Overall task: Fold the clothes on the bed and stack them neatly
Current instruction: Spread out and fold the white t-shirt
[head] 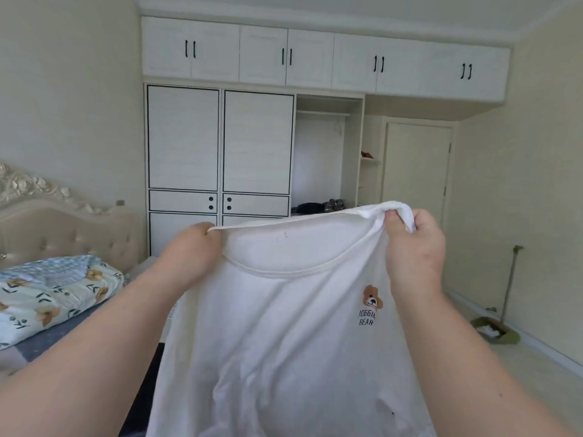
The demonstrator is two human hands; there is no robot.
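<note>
We are holding a white T-shirt (pixel 284 326) up in the air in front of us, above the bed (pixel 38 342), with the wardrobe (pixel 220 146) beyond it. Our left hand (pixel 189 253) is pinching the shirt's top edge at one shoulder, fingers curled on the cloth, and our right hand (pixel 413 247) is gripping a bunched fold of fabric at the other shoulder. The neckline is sagging between the two hands and the body of the shirt is hanging straight down, the small bear print (pixel 371 299) facing us.

We are judging this to be the opening step for this garment: spreading it out before any fold is made. No stack of folded clothes is showing here, so we cannot tell how far along the whole task is. The next move is calling for even tension at both shoulders, then lowering the shirt flat onto the bed near the flowered quilt (pixel 53 298), so the sides can be folded inward.
</note>
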